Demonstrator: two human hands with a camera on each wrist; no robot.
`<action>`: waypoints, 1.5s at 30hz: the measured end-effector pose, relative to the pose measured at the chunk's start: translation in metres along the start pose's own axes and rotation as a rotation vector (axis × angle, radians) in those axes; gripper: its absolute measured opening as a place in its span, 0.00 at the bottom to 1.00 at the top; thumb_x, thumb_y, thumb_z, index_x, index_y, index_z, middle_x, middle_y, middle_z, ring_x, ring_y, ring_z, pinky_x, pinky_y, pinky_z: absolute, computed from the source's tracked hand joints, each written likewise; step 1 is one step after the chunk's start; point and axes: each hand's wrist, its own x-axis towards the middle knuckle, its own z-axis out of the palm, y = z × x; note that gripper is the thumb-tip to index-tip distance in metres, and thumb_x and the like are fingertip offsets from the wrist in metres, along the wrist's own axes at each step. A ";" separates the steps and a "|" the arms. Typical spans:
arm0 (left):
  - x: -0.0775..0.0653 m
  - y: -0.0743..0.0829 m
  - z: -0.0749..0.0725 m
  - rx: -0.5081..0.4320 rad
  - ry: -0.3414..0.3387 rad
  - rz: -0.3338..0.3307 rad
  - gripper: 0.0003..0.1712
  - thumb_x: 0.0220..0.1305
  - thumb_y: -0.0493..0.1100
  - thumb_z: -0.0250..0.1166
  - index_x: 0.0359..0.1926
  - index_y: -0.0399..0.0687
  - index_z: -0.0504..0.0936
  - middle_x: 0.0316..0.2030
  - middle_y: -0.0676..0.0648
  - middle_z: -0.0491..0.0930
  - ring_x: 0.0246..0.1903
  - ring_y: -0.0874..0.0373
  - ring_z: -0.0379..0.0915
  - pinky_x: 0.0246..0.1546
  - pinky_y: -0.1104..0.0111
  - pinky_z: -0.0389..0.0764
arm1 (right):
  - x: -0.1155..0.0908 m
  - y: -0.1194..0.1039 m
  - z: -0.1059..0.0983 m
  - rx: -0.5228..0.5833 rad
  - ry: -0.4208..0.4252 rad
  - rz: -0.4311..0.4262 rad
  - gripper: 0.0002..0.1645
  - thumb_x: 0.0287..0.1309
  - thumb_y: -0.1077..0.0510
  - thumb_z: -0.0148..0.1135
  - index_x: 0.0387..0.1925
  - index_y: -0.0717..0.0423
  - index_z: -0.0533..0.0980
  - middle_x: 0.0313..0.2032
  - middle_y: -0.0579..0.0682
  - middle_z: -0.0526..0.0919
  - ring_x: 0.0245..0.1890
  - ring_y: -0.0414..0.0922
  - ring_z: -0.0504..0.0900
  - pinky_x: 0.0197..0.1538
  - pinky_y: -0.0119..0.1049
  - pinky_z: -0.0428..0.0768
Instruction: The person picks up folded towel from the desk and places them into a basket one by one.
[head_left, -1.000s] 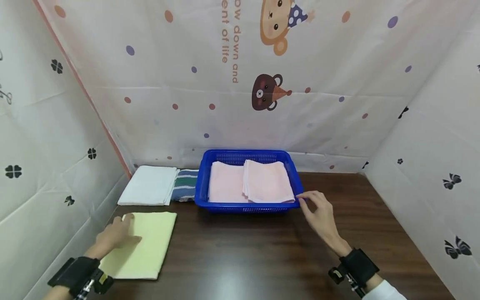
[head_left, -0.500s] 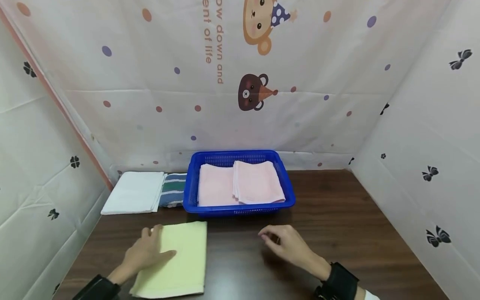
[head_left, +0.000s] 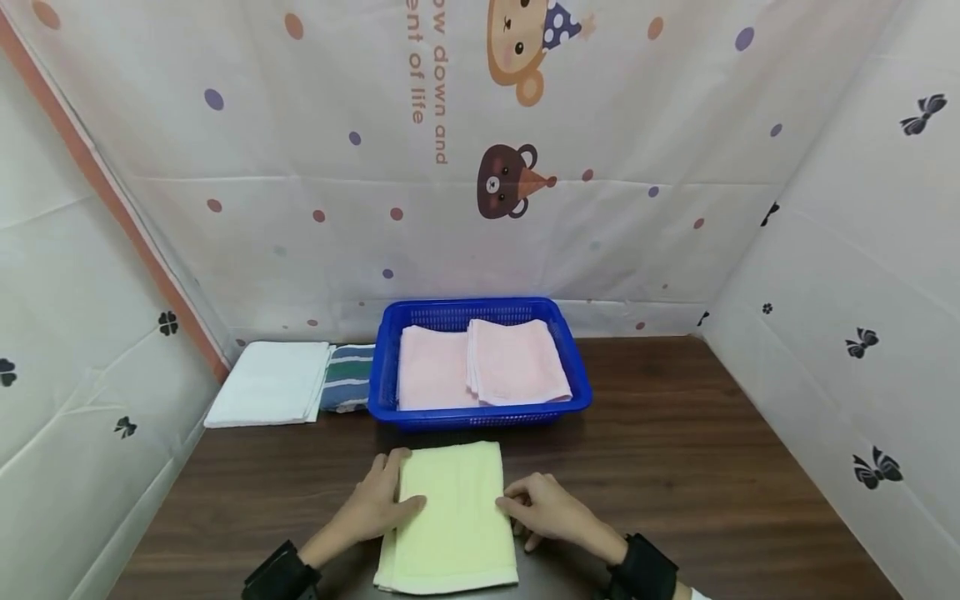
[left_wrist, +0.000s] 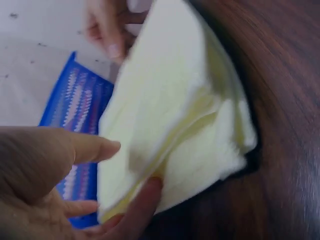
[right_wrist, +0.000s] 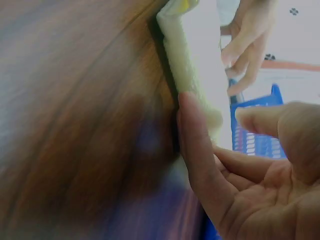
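Observation:
A folded pale yellow towel [head_left: 453, 517] lies on the table in front of me, its layers parted at the near left edge. My left hand [head_left: 375, 504] holds its left side, thumb over the top face. In the left wrist view a fingertip [left_wrist: 152, 190] meets the parted layers. Beside the opposite edge is my right hand [head_left: 551, 508]. One fairly straight finger [right_wrist: 195, 135] touches the towel's side in the right wrist view, while the thumb stands apart from it. The towel's underside is hidden.
Behind the towel stands a blue basket [head_left: 480, 416] with folded pink towels [head_left: 517, 362] inside. To its left lie a blue-green striped cloth [head_left: 348, 377] and folded white towels [head_left: 270, 383]. Printed sheets [head_left: 450, 225] enclose the brown wooden table [head_left: 697, 467].
My left hand has slid the yellow towel rightward to the middle. My right hand has left the basket's corner and come down to the towel's right edge. The head view has shifted.

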 end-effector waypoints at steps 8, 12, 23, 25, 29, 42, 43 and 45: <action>-0.018 -0.014 -0.006 0.255 0.004 0.007 0.37 0.64 0.53 0.71 0.60 0.26 0.76 0.55 0.28 0.72 0.54 0.36 0.72 0.44 0.45 0.82 | 0.001 0.008 -0.002 0.139 -0.007 0.061 0.13 0.70 0.55 0.63 0.41 0.62 0.85 0.24 0.54 0.84 0.20 0.41 0.83 0.23 0.40 0.85; -0.017 -0.005 0.001 0.099 -0.033 0.072 0.32 0.65 0.49 0.70 0.57 0.25 0.76 0.53 0.33 0.74 0.52 0.42 0.71 0.47 0.48 0.78 | 0.006 0.005 0.003 0.146 -0.018 0.070 0.13 0.68 0.54 0.65 0.37 0.61 0.86 0.21 0.55 0.84 0.16 0.38 0.81 0.23 0.39 0.85; -0.016 0.000 -0.003 -0.345 -0.123 -0.389 0.19 0.67 0.47 0.68 0.43 0.33 0.77 0.33 0.42 0.81 0.27 0.57 0.80 0.26 0.63 0.86 | 0.008 0.005 0.007 0.150 0.014 0.094 0.13 0.65 0.54 0.68 0.38 0.62 0.85 0.21 0.54 0.85 0.16 0.38 0.81 0.22 0.39 0.85; -0.014 0.000 -0.004 -0.368 -0.137 -0.442 0.19 0.66 0.47 0.69 0.41 0.34 0.76 0.32 0.41 0.80 0.26 0.56 0.81 0.25 0.62 0.87 | 0.010 0.007 0.006 0.171 0.018 0.099 0.15 0.66 0.53 0.68 0.42 0.64 0.84 0.21 0.54 0.85 0.16 0.38 0.81 0.22 0.39 0.85; -0.013 0.003 -0.003 -0.354 -0.120 -0.436 0.18 0.65 0.44 0.70 0.41 0.38 0.70 0.33 0.40 0.75 0.25 0.54 0.80 0.22 0.61 0.86 | 0.012 0.010 0.005 0.219 0.011 0.109 0.20 0.67 0.53 0.67 0.50 0.66 0.81 0.21 0.51 0.85 0.16 0.37 0.81 0.22 0.36 0.85; -0.013 0.006 0.003 -0.357 -0.191 -0.279 0.27 0.71 0.41 0.63 0.63 0.27 0.70 0.38 0.41 0.80 0.29 0.56 0.81 0.28 0.60 0.86 | 0.009 0.006 0.005 0.221 0.045 0.090 0.15 0.65 0.56 0.68 0.44 0.65 0.79 0.30 0.49 0.82 0.29 0.41 0.85 0.29 0.41 0.88; -0.013 0.006 0.003 -0.362 -0.200 -0.271 0.28 0.71 0.42 0.63 0.64 0.27 0.69 0.38 0.41 0.80 0.29 0.55 0.81 0.27 0.59 0.86 | 0.010 0.006 0.005 0.236 0.049 0.103 0.15 0.65 0.55 0.68 0.44 0.64 0.78 0.29 0.48 0.82 0.29 0.41 0.85 0.29 0.41 0.88; -0.012 0.007 0.004 -0.364 -0.212 -0.251 0.31 0.71 0.43 0.64 0.66 0.26 0.68 0.39 0.41 0.81 0.30 0.55 0.82 0.28 0.59 0.87 | 0.011 0.006 0.006 0.267 0.055 0.130 0.16 0.64 0.56 0.69 0.44 0.64 0.77 0.29 0.47 0.80 0.29 0.41 0.84 0.29 0.40 0.88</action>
